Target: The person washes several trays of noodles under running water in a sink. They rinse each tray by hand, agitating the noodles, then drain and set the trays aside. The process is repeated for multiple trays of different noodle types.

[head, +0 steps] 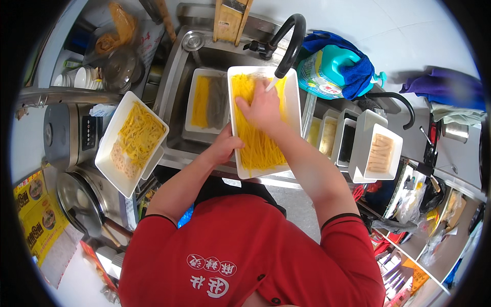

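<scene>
Yellow noodle-like strands fill a white rectangular tub at the sink's front right. My left hand grips the tub's left wall, thumb over the rim. Inside, my right hand lies spread on the strands, its fingertips blurred and partly hidden. A stream of water falls from the black faucet beside that hand. Down in the steel sink sits another white tub, with yellow strands on its left and greyish strands on its right.
At left, a white tub holds yellow shreds and pale slices, overhanging the counter near a lidded pan. To the right stand several white tubs of food. A turquoise jug draped with a blue cloth is behind them.
</scene>
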The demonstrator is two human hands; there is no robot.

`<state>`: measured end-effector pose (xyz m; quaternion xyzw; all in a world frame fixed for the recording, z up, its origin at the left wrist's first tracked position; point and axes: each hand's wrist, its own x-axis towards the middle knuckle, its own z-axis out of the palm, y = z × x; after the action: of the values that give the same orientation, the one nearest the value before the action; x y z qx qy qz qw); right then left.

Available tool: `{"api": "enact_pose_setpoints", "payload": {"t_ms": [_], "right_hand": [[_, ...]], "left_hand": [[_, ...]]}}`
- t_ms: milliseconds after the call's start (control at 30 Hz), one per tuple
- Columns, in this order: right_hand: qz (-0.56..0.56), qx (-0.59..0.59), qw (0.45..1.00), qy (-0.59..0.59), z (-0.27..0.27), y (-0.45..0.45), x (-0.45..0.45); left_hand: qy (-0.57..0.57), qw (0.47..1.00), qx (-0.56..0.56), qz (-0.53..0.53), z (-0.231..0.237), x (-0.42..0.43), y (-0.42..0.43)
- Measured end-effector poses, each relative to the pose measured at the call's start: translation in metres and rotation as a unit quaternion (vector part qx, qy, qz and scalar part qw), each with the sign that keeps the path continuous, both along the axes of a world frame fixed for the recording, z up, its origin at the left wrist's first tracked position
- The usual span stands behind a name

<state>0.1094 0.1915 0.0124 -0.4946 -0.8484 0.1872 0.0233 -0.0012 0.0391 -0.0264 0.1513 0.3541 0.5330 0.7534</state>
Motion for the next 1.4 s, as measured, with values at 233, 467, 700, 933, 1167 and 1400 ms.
{"api": "enact_pose_setpoints", "payload": {"t_ms": [233,467,700,933,1167,1400], "right_hand": [[-0.048,-0.074,0.994,-0.061,-0.004,0.017,0.016],[0.008,0.068,0.995,0.073,0.007,-0.022,0.007],[0.064,0.175,0.982,-0.031,-0.008,-0.031,0.006],[0.051,0.146,0.984,0.090,-0.016,-0.042,0.011],[0.075,0.173,0.974,0.124,-0.003,-0.036,0.007],[0.037,0.166,0.983,-0.070,0.000,-0.037,0.010]], "left_hand": [[-0.030,0.999,-0.039,0.020,-0.004,0.005,-0.016],[-0.005,1.000,-0.028,0.012,-0.012,0.010,-0.022],[-0.035,0.999,-0.028,0.010,0.002,0.011,-0.020],[0.014,0.999,-0.045,0.022,0.009,0.010,-0.021],[0.010,0.999,-0.020,0.033,0.013,0.008,-0.021],[-0.013,0.999,-0.036,0.021,0.020,0.004,-0.018]]}}
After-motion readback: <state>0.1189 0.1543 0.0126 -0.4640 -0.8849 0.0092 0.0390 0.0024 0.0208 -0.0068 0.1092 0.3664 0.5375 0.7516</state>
